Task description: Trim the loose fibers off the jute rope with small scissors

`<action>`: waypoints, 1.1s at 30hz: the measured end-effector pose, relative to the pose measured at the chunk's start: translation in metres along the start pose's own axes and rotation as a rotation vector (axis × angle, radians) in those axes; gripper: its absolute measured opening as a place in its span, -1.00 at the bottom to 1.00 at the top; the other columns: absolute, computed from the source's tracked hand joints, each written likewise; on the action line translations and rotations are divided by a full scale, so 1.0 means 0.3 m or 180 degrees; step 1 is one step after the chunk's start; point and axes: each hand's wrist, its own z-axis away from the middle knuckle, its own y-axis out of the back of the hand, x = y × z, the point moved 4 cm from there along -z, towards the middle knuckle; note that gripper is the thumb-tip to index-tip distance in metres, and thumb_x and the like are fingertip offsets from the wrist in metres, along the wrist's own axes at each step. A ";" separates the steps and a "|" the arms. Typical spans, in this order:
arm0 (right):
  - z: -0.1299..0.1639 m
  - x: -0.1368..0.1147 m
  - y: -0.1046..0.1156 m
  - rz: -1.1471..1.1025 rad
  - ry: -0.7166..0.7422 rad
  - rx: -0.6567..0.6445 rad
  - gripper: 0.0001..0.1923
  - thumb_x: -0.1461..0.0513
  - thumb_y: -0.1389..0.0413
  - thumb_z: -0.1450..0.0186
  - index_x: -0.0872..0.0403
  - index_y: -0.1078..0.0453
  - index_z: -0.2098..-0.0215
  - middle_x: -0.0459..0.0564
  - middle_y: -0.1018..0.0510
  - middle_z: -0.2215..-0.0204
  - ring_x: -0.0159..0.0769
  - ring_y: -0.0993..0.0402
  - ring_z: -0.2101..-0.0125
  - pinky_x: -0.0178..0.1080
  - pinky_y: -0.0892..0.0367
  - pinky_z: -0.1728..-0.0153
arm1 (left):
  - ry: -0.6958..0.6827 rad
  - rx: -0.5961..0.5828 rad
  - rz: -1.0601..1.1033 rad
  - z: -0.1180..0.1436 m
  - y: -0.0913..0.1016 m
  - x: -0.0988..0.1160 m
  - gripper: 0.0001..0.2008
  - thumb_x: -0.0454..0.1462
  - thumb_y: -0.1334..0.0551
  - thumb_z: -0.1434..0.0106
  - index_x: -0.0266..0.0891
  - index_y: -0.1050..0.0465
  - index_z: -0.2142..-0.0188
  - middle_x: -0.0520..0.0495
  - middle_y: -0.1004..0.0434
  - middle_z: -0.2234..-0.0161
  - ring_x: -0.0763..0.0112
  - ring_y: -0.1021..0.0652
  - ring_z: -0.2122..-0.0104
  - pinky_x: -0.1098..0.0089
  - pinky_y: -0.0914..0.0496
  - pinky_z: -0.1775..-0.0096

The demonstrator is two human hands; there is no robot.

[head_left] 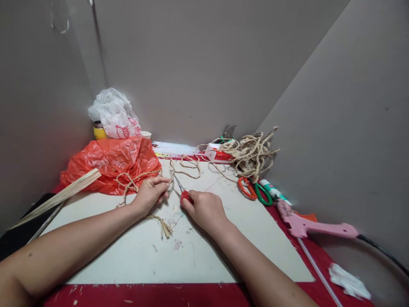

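Observation:
My left hand pinches a braided straw rope over the middle of the white board. In my right hand is a pair of small scissors with red handles. Their metal blades point up and left, close to the rope beside my left fingertips. I cannot tell if the blades touch it. A frayed rope end hangs out below my left hand onto the board. More rope loops lie left of that hand and farther back on the board.
A red plastic bag and a white plastic bag stand back left, near a flat straw strip. Back right lies a rope heap by green-and-orange-handled scissors. A pink glue gun with its cord rests at the right.

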 end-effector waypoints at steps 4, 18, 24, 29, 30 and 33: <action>-0.064 0.008 0.079 0.0045 0.0141 0.0044 -0.70 0.06 0.04 -0.24 0.02 -0.45 0.43 -0.03 -0.58 0.52 -0.29 -0.45 0.50 -0.27 0.01 0.52 | -0.0059 0.0053 0.0017 -0.009 0.008 -0.010 -0.72 -0.19 -0.28 -0.01 -0.32 -0.42 0.31 0.09 -0.40 0.70 0.65 -0.21 0.79 0.56 -0.01 0.71; -0.103 -0.015 0.071 0.0312 0.0801 0.0035 -0.69 0.05 0.00 -0.19 0.11 -0.42 0.43 0.08 -0.56 0.51 -0.22 -0.45 0.50 -0.19 -0.11 0.35 | -0.0018 0.0271 0.0173 -0.015 0.017 -0.021 -0.80 -0.21 -0.25 -0.05 -0.30 -0.38 0.38 0.12 -0.35 0.72 0.66 -0.15 0.79 0.57 0.04 0.72; -0.140 -0.044 0.040 0.0250 0.0732 0.0153 -0.67 0.04 0.01 -0.20 0.13 -0.41 0.41 0.08 -0.56 0.51 -0.22 -0.44 0.49 -0.18 -0.11 0.32 | -0.0036 0.0511 0.0313 -0.021 0.036 -0.026 -0.79 -0.21 -0.22 -0.07 -0.29 -0.36 0.32 0.15 -0.31 0.72 0.66 -0.14 0.79 0.57 0.04 0.72; -0.127 -0.039 0.020 0.0190 0.0737 0.0220 -0.69 0.06 0.01 -0.19 0.12 -0.41 0.42 0.07 -0.55 0.51 -0.21 -0.44 0.50 -0.17 -0.11 0.33 | -0.0042 0.0622 0.0289 -0.019 0.036 -0.021 -0.82 -0.24 -0.23 -0.06 -0.30 -0.35 0.36 0.14 -0.31 0.72 0.68 -0.13 0.79 0.58 0.05 0.72; -0.124 -0.030 0.020 0.0191 0.0721 0.0221 -0.69 0.05 0.00 -0.18 0.12 -0.41 0.42 0.08 -0.55 0.52 -0.21 -0.44 0.49 -0.18 -0.11 0.33 | -0.0039 0.0638 0.0252 -0.018 0.035 -0.019 -0.82 -0.24 -0.23 -0.06 -0.31 -0.36 0.35 0.14 -0.32 0.72 0.68 -0.13 0.79 0.58 0.04 0.72; -0.117 -0.003 0.026 0.0220 0.0700 0.0228 -0.69 0.05 0.00 -0.18 0.12 -0.41 0.44 0.09 -0.54 0.54 -0.20 -0.44 0.50 -0.18 -0.10 0.35 | -0.0047 0.0670 0.0105 -0.013 0.032 -0.010 -0.76 -0.22 -0.26 -0.05 -0.32 -0.39 0.31 0.13 -0.33 0.72 0.67 -0.14 0.78 0.58 0.02 0.70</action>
